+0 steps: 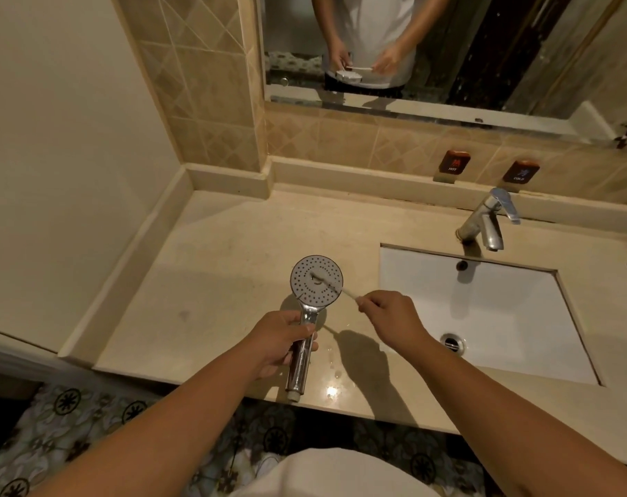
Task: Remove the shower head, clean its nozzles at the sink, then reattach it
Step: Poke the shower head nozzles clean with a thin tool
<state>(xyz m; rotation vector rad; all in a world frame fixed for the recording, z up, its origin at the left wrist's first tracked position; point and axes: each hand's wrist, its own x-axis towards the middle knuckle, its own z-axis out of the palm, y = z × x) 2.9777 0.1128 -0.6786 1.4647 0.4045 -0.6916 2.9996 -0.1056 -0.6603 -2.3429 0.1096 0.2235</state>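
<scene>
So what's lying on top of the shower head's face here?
A thin pale brush, pinched by the right hand, lies across the shower head. Nozzles under it are hidden. The left hand grips the handle.

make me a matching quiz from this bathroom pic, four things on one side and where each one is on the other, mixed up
Things
1. shower head
2. thin white brush
3. tap
4. drain

Places
A. at the bottom of the white basin
B. pinched in the right hand, tip on the nozzle face
C. on the counter behind the basin, under the hot and cold labels
D. gripped by its chrome handle in the left hand, over the counter

Pairs: 1-D, 2-B, 3-C, 4-A
</scene>
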